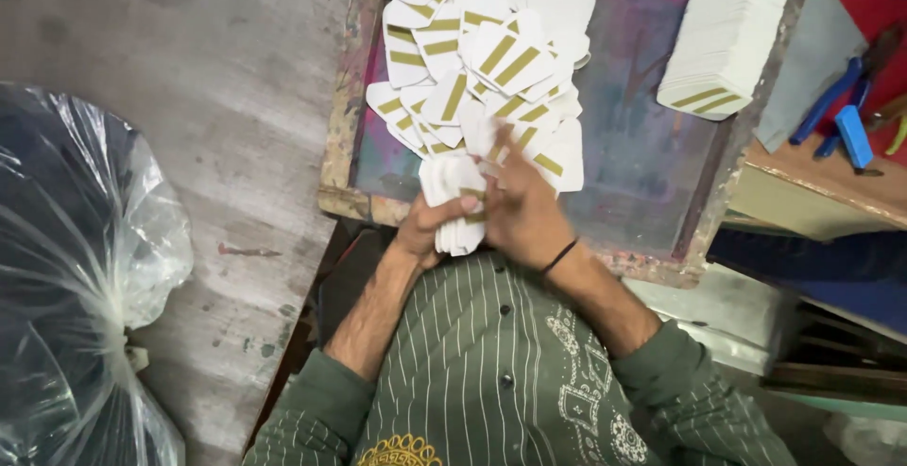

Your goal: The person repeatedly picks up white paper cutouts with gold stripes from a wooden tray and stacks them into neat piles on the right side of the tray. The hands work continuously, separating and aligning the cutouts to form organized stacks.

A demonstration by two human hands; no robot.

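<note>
Loose cards [491, 60] lie spread on the framed screen [642, 154]; a squared stack [723, 36] sits at its right edge, pliers [841, 88] further right, a plastic bag [76, 277] far left.

Lower centre of the frame: the person wears a green shirt [491, 353] with thin pale vertical stripes, a row of small dark buttons [504, 311] down the front, white ornamental embroidery [586, 381] at lower right, and a yellow embroidered motif [402, 451] at the bottom edge. Both sleeves are pushed up the forearms. A thin black band [559, 256] circles the right wrist.
</note>
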